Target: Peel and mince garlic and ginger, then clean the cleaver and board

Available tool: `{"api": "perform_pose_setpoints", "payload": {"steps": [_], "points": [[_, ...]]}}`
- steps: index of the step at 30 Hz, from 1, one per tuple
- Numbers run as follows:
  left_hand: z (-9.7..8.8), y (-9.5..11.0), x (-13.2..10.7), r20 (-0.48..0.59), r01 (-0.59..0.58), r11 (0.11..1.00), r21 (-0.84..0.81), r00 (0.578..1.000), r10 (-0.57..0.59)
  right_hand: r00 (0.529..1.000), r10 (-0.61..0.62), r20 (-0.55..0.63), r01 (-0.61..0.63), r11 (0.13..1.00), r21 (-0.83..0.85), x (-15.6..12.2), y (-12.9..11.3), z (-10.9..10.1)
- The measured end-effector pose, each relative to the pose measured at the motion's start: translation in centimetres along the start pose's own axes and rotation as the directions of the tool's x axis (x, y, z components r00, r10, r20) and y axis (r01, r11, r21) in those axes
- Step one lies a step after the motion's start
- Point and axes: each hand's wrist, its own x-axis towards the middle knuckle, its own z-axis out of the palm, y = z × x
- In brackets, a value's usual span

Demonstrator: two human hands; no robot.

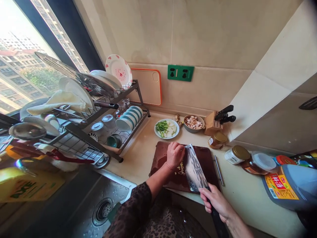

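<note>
My right hand (215, 200) is wrapped around the black handle of a cleaver (194, 167). Its broad steel blade, with a few pale bits stuck on it, hangs tilted over the dark red-brown cutting board (160, 155). My left hand (175, 154) is closed, its curled fingers right beside the far end of the blade. Whatever those fingers may grip is hidden. Small heaps of chopped pale yellow bits (181, 169), like minced garlic or ginger, lie on the board between my left wrist and the blade.
Behind the board stand a plate (177, 132) of sliced vegetables, a bowl (192, 130) of garlic cloves and a knife block (210, 123). Jars (237, 154) and a large jug (288, 186) line the right side. Left are a dish rack (119, 99) and the sink (123, 181).
</note>
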Motion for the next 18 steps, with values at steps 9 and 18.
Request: {"api": "perform_pose_setpoints", "payload": {"steps": [9,18], "points": [[0.4,-0.7,-1.9,0.322,0.531,0.695,-0.485,0.847,-0.422,0.993,-0.033,0.113,-0.002,0.955,0.298,1.1,0.3,-1.9],[0.3,0.7,0.2,0.825,0.772,-0.325,-0.546,0.428,-0.369,0.952,-0.095,0.290,-0.017,0.932,0.362,5.6,0.3,-0.7]]}}
